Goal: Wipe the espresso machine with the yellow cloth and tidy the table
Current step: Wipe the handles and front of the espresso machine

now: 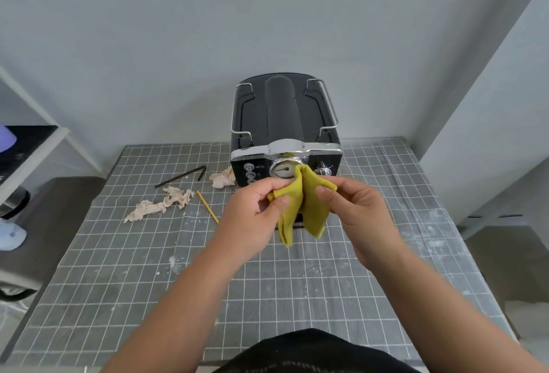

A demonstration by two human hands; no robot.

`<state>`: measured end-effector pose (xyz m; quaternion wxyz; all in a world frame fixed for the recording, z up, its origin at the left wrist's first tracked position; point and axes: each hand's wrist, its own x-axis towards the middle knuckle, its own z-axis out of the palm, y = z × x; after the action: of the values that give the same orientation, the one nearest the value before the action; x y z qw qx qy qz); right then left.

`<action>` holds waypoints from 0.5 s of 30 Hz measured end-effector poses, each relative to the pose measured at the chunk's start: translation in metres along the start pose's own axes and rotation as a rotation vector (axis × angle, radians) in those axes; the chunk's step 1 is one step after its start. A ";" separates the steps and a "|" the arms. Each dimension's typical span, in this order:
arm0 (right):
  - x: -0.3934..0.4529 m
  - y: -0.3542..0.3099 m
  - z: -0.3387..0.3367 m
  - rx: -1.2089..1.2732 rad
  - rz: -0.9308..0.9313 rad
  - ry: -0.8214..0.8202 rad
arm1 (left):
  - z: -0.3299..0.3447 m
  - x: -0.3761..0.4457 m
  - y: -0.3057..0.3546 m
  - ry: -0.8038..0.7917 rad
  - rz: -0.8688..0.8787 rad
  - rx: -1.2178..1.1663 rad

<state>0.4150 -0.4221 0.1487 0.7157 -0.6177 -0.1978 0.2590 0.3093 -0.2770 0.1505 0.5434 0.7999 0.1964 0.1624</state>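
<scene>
We pinch the yellow cloth [303, 206] between left hand [252, 218] and right hand [356, 212], refolding it near the espresso machine [282, 123] for wiping.

yellow cloth [303, 206] hides espresso machine [282, 123] front lower pt

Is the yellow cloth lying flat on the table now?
No, both hands, left hand and right hand, hold the yellow cloth up before the black espresso machine.

A plain home corner: cloth-covered table [118, 268], white shelf [35, 147].
</scene>
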 end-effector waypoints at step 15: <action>0.029 0.146 -0.040 -0.552 0.590 0.101 | -0.003 -0.002 -0.140 -0.009 -0.581 0.113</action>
<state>0.4437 -0.4201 -0.0024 0.4269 -0.8287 -0.0387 0.3599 0.2863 -0.2289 0.0212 0.5226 0.7398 0.4235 -0.0149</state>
